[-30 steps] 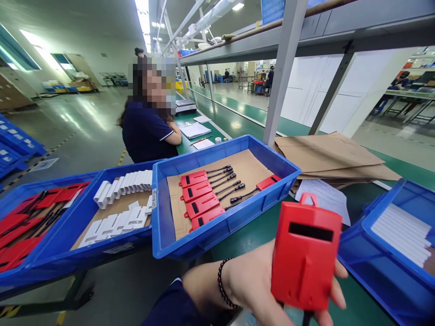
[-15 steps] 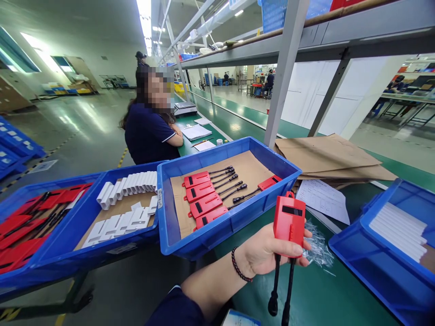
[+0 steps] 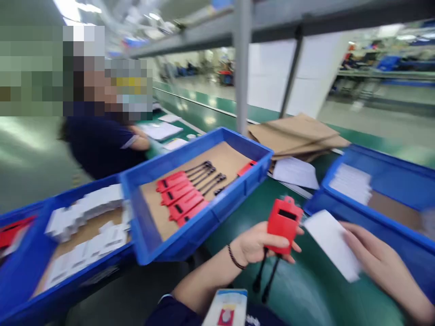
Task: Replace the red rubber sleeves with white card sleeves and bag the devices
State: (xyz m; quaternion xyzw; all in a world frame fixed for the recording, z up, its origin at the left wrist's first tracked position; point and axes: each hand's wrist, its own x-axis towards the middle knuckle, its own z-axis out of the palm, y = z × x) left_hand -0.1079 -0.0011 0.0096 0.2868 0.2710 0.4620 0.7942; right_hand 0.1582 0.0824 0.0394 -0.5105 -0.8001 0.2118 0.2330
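In my left hand (image 3: 253, 244) is a flat red plastic device (image 3: 283, 222) with a black window and a loop at its top. Two black cables (image 3: 268, 283) with plug ends hang below it. My right hand (image 3: 374, 251) grips a flat white paper sleeve (image 3: 329, 240) by its right side. The sleeve tilts close to the red device, with a small gap between them. Motion blurs its ends. Several more red devices (image 3: 185, 206) with black cables lie on cardboard in the middle blue bin (image 3: 200, 226).
Left of it, a blue bin (image 3: 34, 301) holds white sleeves (image 3: 86, 208) and red devices. The right blue bin (image 3: 360, 156) contains white sleeves. Cardboard sheets (image 3: 295, 136) and a paper (image 3: 295, 172) lie behind on the green table. A person (image 3: 98, 136) sits at the left. A badge (image 3: 226, 308) hangs below.
My right hand has come into view from the right with a white sleeve. My left hand still holds the red device. The camera view has turned to the right.
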